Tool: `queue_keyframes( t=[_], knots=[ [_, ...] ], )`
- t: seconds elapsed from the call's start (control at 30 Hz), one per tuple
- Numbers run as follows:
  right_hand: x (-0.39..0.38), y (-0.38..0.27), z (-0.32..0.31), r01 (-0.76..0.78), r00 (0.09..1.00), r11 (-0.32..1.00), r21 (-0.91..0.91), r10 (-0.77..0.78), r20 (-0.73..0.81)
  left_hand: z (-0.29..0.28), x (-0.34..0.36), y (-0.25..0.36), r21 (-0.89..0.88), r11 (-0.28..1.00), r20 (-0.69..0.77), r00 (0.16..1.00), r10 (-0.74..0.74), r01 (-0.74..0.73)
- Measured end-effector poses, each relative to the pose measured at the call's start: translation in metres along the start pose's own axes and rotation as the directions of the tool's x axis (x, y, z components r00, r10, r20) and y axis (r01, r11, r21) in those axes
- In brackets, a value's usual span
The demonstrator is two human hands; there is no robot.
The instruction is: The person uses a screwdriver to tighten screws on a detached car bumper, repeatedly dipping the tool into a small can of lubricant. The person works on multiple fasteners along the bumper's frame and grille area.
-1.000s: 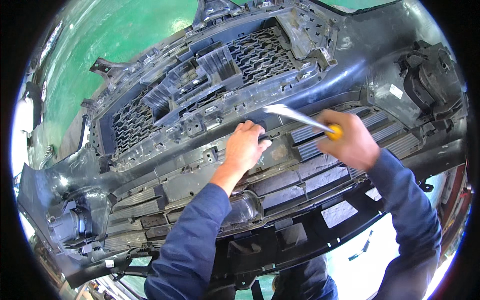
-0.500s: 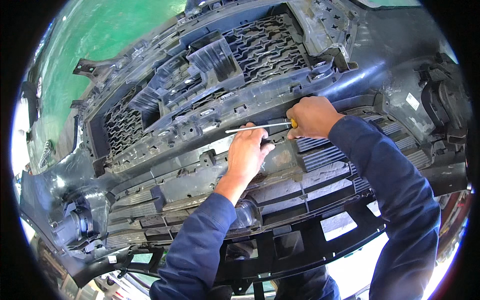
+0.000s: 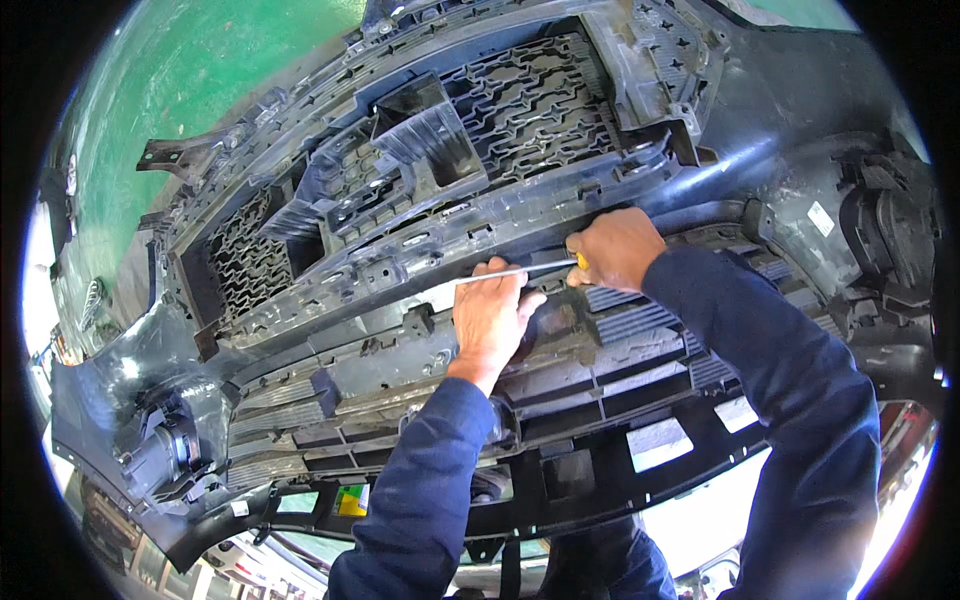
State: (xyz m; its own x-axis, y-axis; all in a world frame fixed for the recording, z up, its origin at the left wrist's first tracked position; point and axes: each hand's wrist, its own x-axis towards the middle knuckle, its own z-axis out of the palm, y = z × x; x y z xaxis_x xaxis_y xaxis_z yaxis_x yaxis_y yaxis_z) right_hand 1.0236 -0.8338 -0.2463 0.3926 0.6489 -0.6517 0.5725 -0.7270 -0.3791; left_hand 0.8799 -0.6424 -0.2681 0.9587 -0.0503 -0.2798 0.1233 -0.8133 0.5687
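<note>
The inner side of a black car bumper [image 3: 790,95] lies spread out before me. My right hand [image 3: 618,250] is closed around the yellow handle of a screwdriver, whose thin metal shaft [image 3: 540,267] points left across the bumper. Its tip end passes over the fingers of my left hand [image 3: 486,318]. That hand rests on the strip between the upper mesh grille [image 3: 535,95] and the lower slatted grille [image 3: 640,335], fingers stretched forward and thumb apart. Whether the left fingers touch the shaft is unclear, and their tips are partly hidden.
A raised plastic bracket [image 3: 425,130] stands up in the middle of the mesh grille. Round lamp-like housing [image 3: 165,445] sits at the left end. A black frame [image 3: 570,475] with square openings runs along the near side. Green floor [image 3: 230,70] shows beyond the bumper.
The right hand and screwdriver have shifted slightly down and left in the picture. The left hand stays at nearly the same spot. The whole view has moved a little.
</note>
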Motion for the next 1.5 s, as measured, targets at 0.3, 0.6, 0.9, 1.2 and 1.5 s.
queue_keyframes(
  t=[0.3,0.6,0.9,1.2,1.5],
  knots=[
    [-0.022,-0.008,-0.018,0.009,0.999,1.0,-0.009,-0.009,-0.04,-0.023,-0.004,0.028,0.08,0.987,0.095,0.985,-0.147,0.139],
    [0.016,0.011,0.003,0.046,0.999,0.998,0.049,-0.046,0.005,0.004,0.007,-0.009,0.038,0.997,-0.003,0.998,-0.066,0.066],
    [-0.013,0.001,-0.045,0.066,0.995,0.996,0.059,-0.07,0.071,-0.048,0.015,0.037,0.185,0.977,0.172,0.975,-0.139,0.107],
    [-0.035,-0.054,-0.004,-0.014,1.0,0.998,-0.054,0.014,0.01,-0.043,-0.061,0.012,0.184,0.983,0.025,0.999,-0.021,0.016],
    [-0.215,-0.136,-0.051,-0.023,0.933,0.99,0.141,0.072,-0.353,-0.25,-0.23,-0.091,0.264,0.958,0.05,0.993,0.102,-0.112]
  ],
)
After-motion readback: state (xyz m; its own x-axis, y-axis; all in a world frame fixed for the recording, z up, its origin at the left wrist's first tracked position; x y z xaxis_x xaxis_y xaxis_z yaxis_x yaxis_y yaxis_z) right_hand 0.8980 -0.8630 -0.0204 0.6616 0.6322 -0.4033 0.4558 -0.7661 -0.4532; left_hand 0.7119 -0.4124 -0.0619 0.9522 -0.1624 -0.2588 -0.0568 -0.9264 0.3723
